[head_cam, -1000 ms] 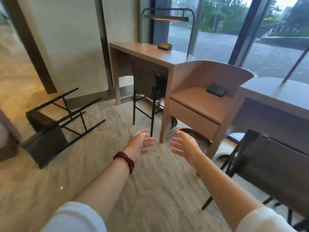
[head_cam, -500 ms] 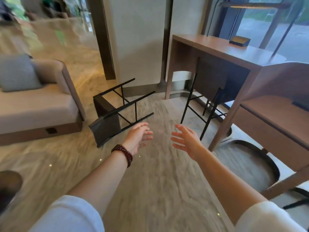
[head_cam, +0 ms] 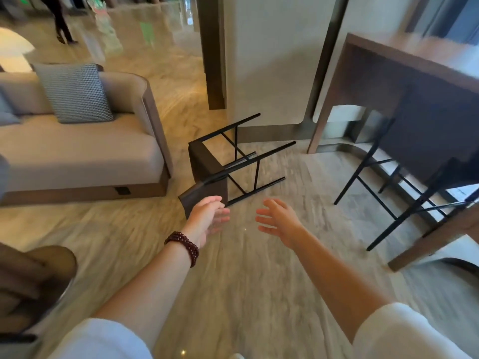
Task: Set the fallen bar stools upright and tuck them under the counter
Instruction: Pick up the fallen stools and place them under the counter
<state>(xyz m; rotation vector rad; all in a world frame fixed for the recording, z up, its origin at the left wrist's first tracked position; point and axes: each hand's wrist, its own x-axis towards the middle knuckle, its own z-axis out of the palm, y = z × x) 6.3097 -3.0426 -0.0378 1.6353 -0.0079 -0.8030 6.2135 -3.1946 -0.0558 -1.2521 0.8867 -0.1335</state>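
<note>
Fallen stool [head_cam: 204, 161] lies on its side on the floor [head_cam: 233, 294], in the middle of what I see. Its dark seat end is low and to the left, near the sofa [head_cam: 77, 151]. Its thin black legs [head_cam: 261, 157] stick out up and to the right, toward the wall and the counter [head_cam: 414, 55]. So its long way runs from lower left to upper right, flat along the floor. The feet are in the air and touch nothing.

My left hand [head_cam: 207, 218] is right in front of the low corner of the stool. The fingers are loose and almost straight, and they hold nothing. I cannot tell if they touch the stool. A dark red bead band [head_cam: 182, 246] is on that wrist.

My right hand [head_cam: 278, 220] is beside it over the bare floor, apart from the stool. Its fingers are spread out, and it holds nothing too.

Another stool [head_cam: 430, 141] stands up on its legs on the right, pushed under the counter. A checked pillow [head_cam: 75, 93] leans on the back of the sofa.
</note>
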